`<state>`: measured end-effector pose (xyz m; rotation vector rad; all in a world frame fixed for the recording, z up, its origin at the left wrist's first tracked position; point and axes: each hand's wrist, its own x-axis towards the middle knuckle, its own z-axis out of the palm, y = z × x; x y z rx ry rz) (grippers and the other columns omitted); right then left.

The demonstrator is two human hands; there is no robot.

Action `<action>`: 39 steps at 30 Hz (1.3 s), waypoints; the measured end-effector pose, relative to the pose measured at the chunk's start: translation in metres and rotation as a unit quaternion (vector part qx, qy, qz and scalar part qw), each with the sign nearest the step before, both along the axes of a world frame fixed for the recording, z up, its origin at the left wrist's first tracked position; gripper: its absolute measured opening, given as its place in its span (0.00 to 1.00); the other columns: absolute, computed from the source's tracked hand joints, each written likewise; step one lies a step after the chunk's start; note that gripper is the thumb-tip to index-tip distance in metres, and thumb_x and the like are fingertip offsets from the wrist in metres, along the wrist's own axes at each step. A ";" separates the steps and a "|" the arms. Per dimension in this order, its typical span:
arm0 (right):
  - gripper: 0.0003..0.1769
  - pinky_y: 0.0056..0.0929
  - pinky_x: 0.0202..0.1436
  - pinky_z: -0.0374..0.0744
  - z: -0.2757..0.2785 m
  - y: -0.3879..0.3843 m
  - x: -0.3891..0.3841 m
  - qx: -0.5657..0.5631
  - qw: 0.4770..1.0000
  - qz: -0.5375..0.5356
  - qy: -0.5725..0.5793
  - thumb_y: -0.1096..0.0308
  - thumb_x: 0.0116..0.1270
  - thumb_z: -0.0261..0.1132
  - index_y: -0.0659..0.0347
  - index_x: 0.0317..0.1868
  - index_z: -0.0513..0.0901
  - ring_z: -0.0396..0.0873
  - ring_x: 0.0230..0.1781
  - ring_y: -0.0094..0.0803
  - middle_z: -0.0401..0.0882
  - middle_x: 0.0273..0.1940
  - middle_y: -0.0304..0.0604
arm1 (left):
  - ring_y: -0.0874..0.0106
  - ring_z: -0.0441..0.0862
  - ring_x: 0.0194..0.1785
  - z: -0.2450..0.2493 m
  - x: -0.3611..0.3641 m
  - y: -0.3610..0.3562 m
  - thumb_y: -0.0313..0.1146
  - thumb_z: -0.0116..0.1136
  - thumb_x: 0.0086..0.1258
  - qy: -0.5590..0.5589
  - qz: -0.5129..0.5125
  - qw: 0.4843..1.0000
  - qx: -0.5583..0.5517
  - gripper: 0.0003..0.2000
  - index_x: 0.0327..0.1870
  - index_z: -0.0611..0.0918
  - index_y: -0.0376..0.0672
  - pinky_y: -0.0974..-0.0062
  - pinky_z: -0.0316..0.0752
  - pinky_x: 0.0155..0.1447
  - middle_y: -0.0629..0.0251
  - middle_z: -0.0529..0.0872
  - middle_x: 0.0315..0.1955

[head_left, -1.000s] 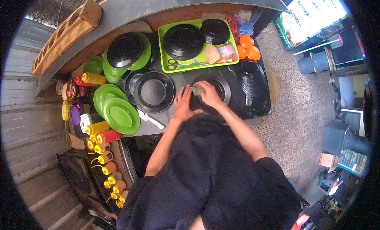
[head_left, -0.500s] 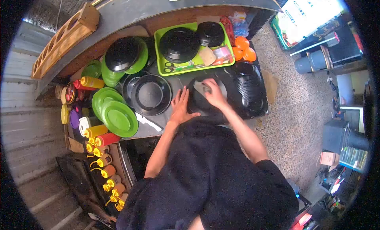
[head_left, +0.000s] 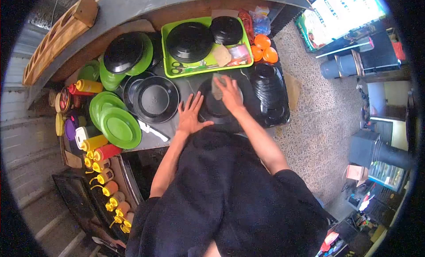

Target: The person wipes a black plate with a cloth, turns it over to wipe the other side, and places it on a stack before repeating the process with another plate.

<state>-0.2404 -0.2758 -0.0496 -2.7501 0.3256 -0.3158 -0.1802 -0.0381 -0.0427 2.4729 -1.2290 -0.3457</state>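
Observation:
A dark round plate lies on the black counter in front of me. My right hand grips a crumpled grey cloth and presses it onto the plate's far part. Fingers spread, my left hand rests flat at the plate's left edge. Left of that hand sit stacked black plates, with a white-handled utensil below them. Beyond the plate is a lime-green tray holding covered black dishes, scissors and small items.
Green plates and sauce bottles crowd the left side. Black trays are stacked at the right counter edge, below orange round items. A wooden rack stands upper left; patterned floor lies to the right.
The view has shifted, so everything sits a little further left and higher. My right hand has moved the cloth slightly across the plate and turned it. My left hand stays at the plate's edge.

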 end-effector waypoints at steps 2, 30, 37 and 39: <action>0.41 0.47 0.69 0.79 -0.004 -0.013 -0.018 -0.007 0.999 -0.034 0.008 0.85 0.63 0.62 0.49 0.78 0.78 0.74 0.63 0.56 0.71 0.72 0.50 | 0.55 0.50 0.90 0.000 -0.002 0.000 0.79 0.71 0.51 -0.009 0.005 1.000 -0.004 0.65 0.88 0.62 0.49 0.35 0.46 0.85 0.71 0.53 0.90; 0.49 0.44 0.72 0.77 -0.017 0.031 0.005 0.174 0.982 -0.009 -0.074 0.85 0.55 0.69 0.66 0.81 0.69 0.76 0.67 0.57 0.72 0.65 0.55 | 0.51 0.55 0.88 -0.017 0.010 0.002 0.65 0.89 0.36 0.100 0.043 0.983 -0.151 0.75 0.85 0.53 0.39 0.44 0.49 0.83 0.52 0.61 0.85; 0.46 0.39 0.76 0.75 -0.010 0.065 -0.012 0.391 0.919 0.051 0.022 0.85 0.56 0.63 0.59 0.80 0.74 0.77 0.70 0.53 0.71 0.70 0.54 | 0.49 0.57 0.87 -0.021 0.007 0.000 0.60 0.90 0.39 0.078 0.033 0.984 -0.153 0.74 0.85 0.53 0.38 0.45 0.52 0.82 0.49 0.60 0.86; 0.45 0.38 0.75 0.76 -0.007 0.065 -0.022 0.417 0.906 0.045 0.051 0.84 0.56 0.62 0.59 0.79 0.75 0.79 0.68 0.53 0.72 0.70 0.53 | 0.49 0.57 0.87 -0.025 0.008 -0.001 0.55 0.90 0.40 0.060 0.029 0.984 -0.164 0.72 0.86 0.53 0.37 0.45 0.52 0.81 0.49 0.59 0.86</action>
